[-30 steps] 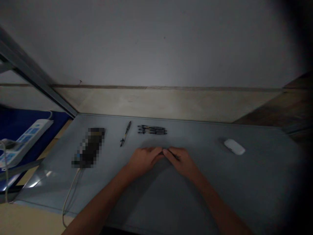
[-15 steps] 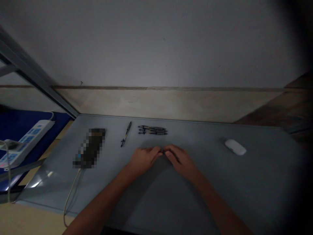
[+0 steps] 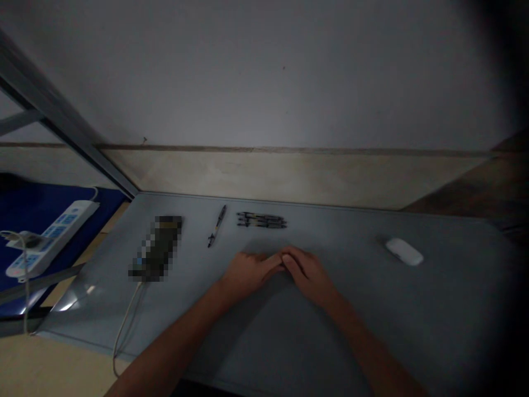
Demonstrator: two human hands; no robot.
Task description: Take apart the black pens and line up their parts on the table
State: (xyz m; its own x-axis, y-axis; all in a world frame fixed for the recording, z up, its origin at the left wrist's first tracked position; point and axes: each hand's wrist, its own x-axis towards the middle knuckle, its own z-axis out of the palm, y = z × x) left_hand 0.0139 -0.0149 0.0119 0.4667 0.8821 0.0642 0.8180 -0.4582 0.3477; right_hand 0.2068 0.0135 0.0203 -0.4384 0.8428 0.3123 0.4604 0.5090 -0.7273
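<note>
My left hand (image 3: 247,271) and right hand (image 3: 309,274) lie low on the grey worktop (image 3: 372,309). They are curled toward each other, with the fingertips pressed together in the middle. The light is dim, and I cannot tell whether anything is pinched between them.

The nearest things are the pens (image 3: 262,221). They lie side by side in a short dark row just beyond my fingertips, toward the wall and apart from both hands. To their left a single pen (image 3: 217,233) lies on a slant by itself.

Further left on the worktop is a dark oblong object (image 3: 157,249) that is blurred out. A pale cable (image 3: 126,326) runs from its near end and over the front edge. Well off to my right sits a white mouse (image 3: 404,252).

Past the left edge of the worktop, a white power strip (image 3: 52,238) rests on a blue surface (image 3: 25,207). Nothing lies between my hands and the pens.
</note>
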